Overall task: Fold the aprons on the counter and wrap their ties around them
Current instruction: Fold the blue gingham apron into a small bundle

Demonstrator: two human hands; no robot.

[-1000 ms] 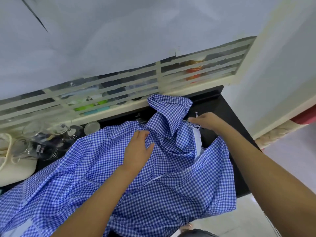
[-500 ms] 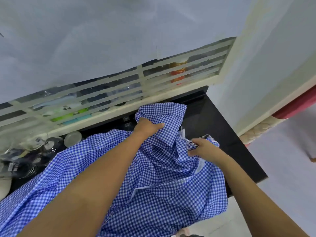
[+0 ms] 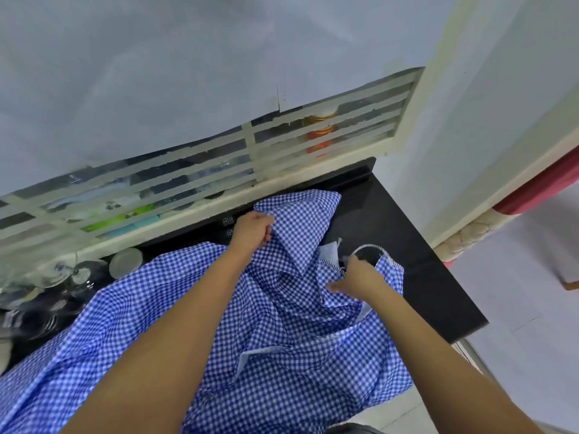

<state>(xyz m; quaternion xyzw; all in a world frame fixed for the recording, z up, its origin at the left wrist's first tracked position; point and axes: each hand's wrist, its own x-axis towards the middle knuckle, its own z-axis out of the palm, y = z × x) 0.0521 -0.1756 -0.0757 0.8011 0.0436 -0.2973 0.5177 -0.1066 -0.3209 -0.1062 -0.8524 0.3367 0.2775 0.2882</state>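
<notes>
Nearest in, a big spread of blue-checked apron [image 3: 156,324], rumpled, draped across the black counter [image 3: 432,292] and hanging over its near edge. Not folded yet, by the look of it: early going, more sorting-out than folding. Further up, right hand [image 3: 354,277] down in the creased cloth just beside a pale-edged loop of strap [image 3: 371,245]; blurred, so impossible to say whether pinching the fabric or only pressing it. Hands apart, one ridge of cloth between them. Beyond that, left hand [image 3: 252,230] curled round a raised peak of the apron at the far side, holding it up off the counter. Off to the left, a cluster of clear glassware [image 3: 62,277], touching or just beside the apron's edge, can't tell which. At the very back, a slatted window [image 3: 194,186] with an orange jar [image 3: 319,136] behind the bars. Now the risks: tug that peak sideways and risk dragging the spread cloth through the glasses, tipping one. Worth watching the overhang too: so much cloth off the near edge, likely to slide floorward once lifted loose. And that strap loop: easy to bury under a fold, then no tie left free for wrapping.
</notes>
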